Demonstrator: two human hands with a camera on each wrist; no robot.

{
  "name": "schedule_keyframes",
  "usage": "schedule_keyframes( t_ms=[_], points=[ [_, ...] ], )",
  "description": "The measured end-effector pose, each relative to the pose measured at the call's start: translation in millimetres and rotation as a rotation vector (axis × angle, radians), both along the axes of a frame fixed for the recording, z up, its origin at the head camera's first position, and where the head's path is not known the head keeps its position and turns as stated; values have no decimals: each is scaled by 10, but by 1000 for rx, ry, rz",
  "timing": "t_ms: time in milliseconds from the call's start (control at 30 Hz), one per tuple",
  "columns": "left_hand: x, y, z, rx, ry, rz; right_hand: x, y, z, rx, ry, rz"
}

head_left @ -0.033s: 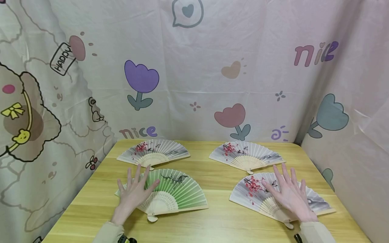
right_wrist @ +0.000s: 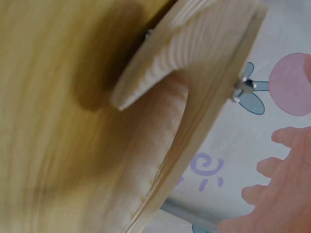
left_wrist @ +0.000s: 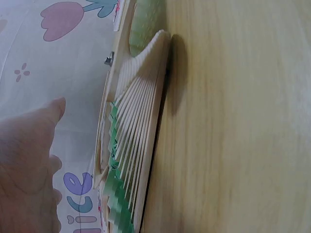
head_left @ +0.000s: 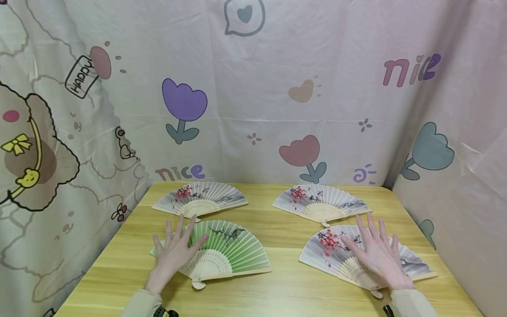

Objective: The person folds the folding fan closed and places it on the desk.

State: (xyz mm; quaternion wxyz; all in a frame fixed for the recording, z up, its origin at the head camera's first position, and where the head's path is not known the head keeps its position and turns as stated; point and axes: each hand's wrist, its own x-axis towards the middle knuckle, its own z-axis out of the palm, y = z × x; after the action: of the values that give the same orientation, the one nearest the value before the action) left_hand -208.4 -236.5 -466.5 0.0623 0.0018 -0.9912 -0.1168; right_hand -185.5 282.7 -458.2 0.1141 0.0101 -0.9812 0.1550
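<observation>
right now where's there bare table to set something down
Bare table shows between the green fan and near right fan, and between the far left fan and far right fan. Crowded spots: left hand over the green fan, right hand over the near right one.

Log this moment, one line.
left hand: spread over green fan | right hand: spread over near white fan | far-left fan, far-right fan: unfolded

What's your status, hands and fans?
Left hand above green pale-ribbed folding fan, right hand above nearest white-grey red-blossom fan. Both empty, fingers spread. Both fans unfolded. Nothing visible between.
</observation>
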Motion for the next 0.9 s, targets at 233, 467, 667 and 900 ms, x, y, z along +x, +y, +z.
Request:
schedule_keyframes(
  t_ms=[233, 467, 667, 900],
  points=[
    [1, 4, 24, 3, 10, -5, 2, -1, 11, -1, -7, 5],
    [15, 28, 52, 6, 3, -1, 17, 21, 16, -13, -12, 9],
    [20, 123, 94, -10, 19, -7, 8, 41, 36, -19, -17, 10],
    [31, 346, 126, 6, 21, -19, 45, 125, 50, -61, -55, 2]
  ],
)
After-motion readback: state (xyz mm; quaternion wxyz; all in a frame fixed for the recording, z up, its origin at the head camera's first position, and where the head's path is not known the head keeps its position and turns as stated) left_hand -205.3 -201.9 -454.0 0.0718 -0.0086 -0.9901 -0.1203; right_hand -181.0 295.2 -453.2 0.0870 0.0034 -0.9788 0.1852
